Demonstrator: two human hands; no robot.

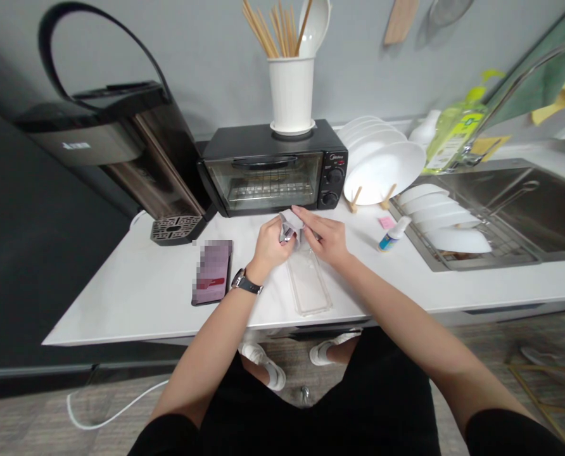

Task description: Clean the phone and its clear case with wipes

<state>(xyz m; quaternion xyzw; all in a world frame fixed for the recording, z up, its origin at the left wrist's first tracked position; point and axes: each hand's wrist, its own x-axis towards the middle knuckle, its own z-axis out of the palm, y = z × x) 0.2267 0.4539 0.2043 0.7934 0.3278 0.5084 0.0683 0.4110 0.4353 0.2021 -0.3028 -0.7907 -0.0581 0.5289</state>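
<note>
My left hand (272, 244), with a black watch on its wrist, is closed round a small shiny object (287, 235) that is partly hidden. A light grey cloth (291, 221) lies over that object, between both hands. My right hand (329, 237) presses its fingers on the cloth from the right. Just below the hands a clear phone case (310, 285) lies flat on the white counter (149, 304). To the left lies a phone (215, 272) with its screen up. A small spray bottle (393, 234) stands to the right, beside a pink piece of paper (386, 222).
A black toaster oven (268, 152) stands behind the hands, with a white cup (292, 92) of chopsticks on top. A tall dispenser (163, 164) is at left. White plates (382, 171) and a sink (539, 215) with a dish rack are at right.
</note>
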